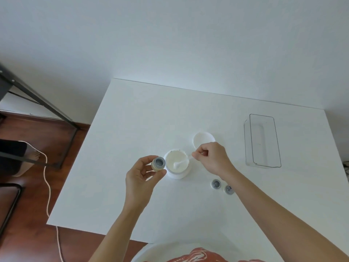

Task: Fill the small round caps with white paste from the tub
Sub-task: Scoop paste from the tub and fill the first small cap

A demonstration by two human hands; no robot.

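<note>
An open white tub [177, 173] of white paste stands at the middle of the white table [132, 114]. My left hand [140, 175] holds a small round cap [158, 163] with a grey inside just left of the tub, its opening facing up. My right hand [212, 159] pinches a small white spatula [184, 162] whose tip dips into the paste. Two more small round caps [216, 184] [229, 189] lie on the table right of the tub, partly behind my right forearm.
The tub's white lid [203, 138] lies behind my right hand. A clear rectangular plastic box [263, 141] stands at the right. Left of the table are a dark metal frame [37, 103], a cord on the wooden floor and another person's foot [35, 156].
</note>
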